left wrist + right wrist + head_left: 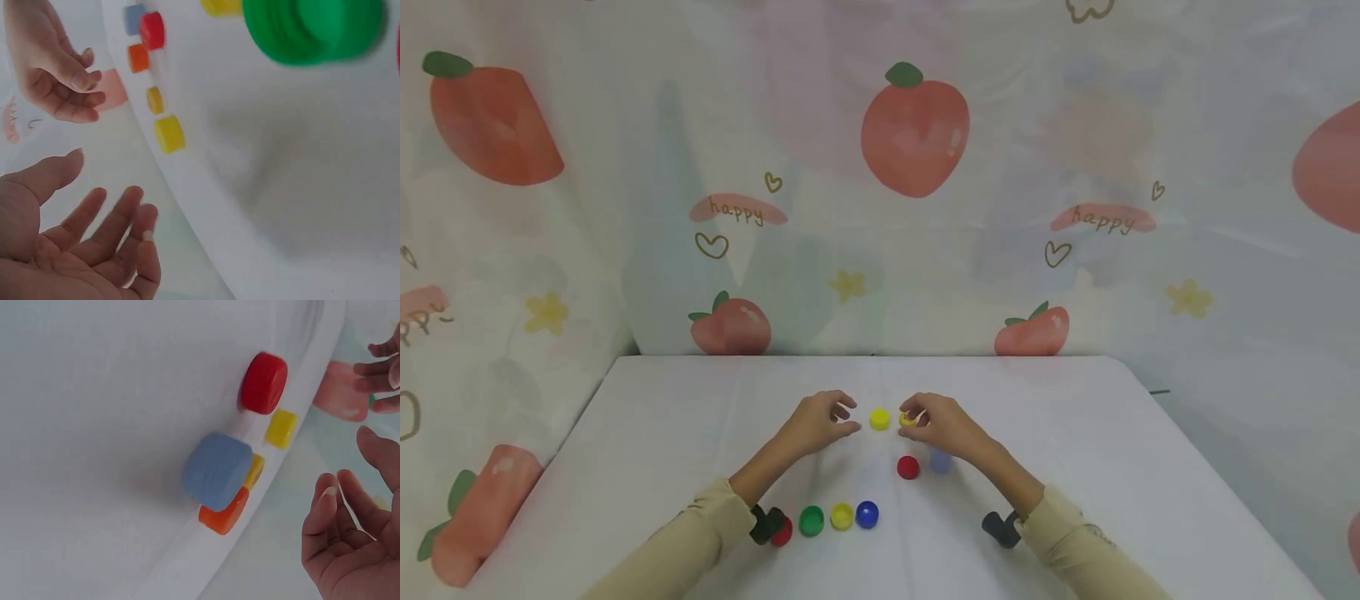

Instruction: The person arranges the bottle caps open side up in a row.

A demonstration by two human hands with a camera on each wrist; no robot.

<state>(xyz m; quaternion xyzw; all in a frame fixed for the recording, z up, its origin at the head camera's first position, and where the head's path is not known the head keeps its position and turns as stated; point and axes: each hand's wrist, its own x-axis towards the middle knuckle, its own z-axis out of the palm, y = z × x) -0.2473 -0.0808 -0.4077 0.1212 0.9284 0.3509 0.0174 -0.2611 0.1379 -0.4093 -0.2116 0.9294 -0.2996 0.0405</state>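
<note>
My left hand (822, 421) hovers over the table, its fingers loosely bent around nothing. Facing it, my right hand (946, 425) also holds nothing, thumb and fingers apart. Between them lies a yellow plastic cap (879, 419). A second, darker yellow cap (906, 420) is partly covered by the right fingers. An orange cap (225, 512) shows in the right wrist view but is hidden in the head view. Nearer to me are a red cap (907, 467) and a light blue cap (940, 461), the latter beside the right wrist.
Closer to the front stands a row: a red cap (782, 531) partly behind the left wrist camera, a hollow green cap (812, 521), a hollow yellow cap (842, 517) and a dark blue cap (867, 514). A fruit-patterned curtain (880, 250) hangs behind the white table (700, 433).
</note>
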